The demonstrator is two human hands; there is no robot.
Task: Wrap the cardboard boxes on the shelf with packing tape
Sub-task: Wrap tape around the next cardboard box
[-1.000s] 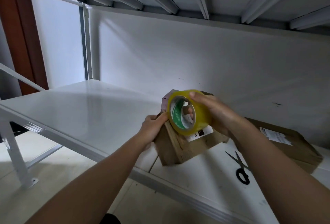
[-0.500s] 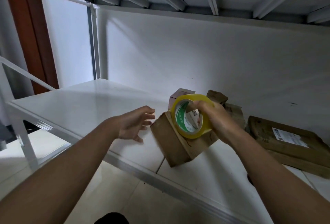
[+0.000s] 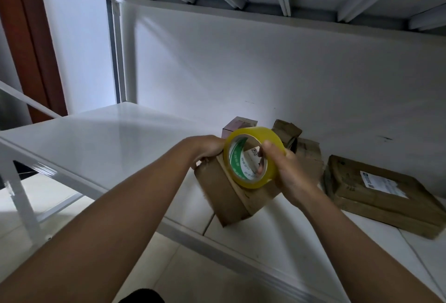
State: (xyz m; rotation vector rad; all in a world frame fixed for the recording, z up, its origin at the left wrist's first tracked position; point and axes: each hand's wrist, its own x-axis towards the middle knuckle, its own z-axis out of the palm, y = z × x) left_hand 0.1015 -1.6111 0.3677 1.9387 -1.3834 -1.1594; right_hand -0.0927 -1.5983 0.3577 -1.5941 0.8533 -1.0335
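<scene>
A brown cardboard box (image 3: 224, 194) sits near the front edge of the white shelf (image 3: 96, 143), turned corner-on toward me. My right hand (image 3: 287, 172) grips a roll of yellowish packing tape (image 3: 251, 157) just above the box, fingers through its core and thumb on the outer rim. My left hand (image 3: 205, 148) grips the box's far left top edge, right beside the roll. Whether a tape strip runs from roll to box is not visible.
A flat cardboard parcel (image 3: 383, 194) with a white label lies to the right. Behind the box stand a small purplish box (image 3: 237, 124) and more crumpled cardboard boxes (image 3: 306, 150) against the white back wall. An upper shelf hangs overhead.
My left hand let go of the box, hovered open to the left, and is now back gripping the box's top edge. The view shifted, and the scissors on the shelf are out of sight.
</scene>
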